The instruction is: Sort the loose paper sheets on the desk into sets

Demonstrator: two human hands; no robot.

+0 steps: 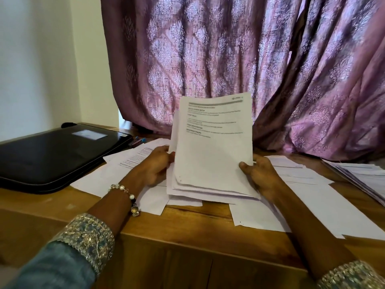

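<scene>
Both hands hold a raised bundle of white printed paper sheets (212,151) over the middle of the brown wooden desk (187,226), bundle tilted up toward the camera, bottom edges fanned and resting on or just above loose sheets below. Left hand (154,165) grips the bundle's left edge, fingers curled behind, thumb at the edge. Right hand (258,172) pinches the right edge, thumb on the front face, fingers behind. More loose white sheets (302,197) lie flat on the desk left, under and right of the bundle, some overlapping. A separate stacked pile of printed sheets (362,176) sits at the far right edge. Closed black laptop case (56,157) on the desk at left. Pearl bead bracelet (127,195) on left wrist. Purple patterned curtain (229,49) hangs behind the desk.
</scene>
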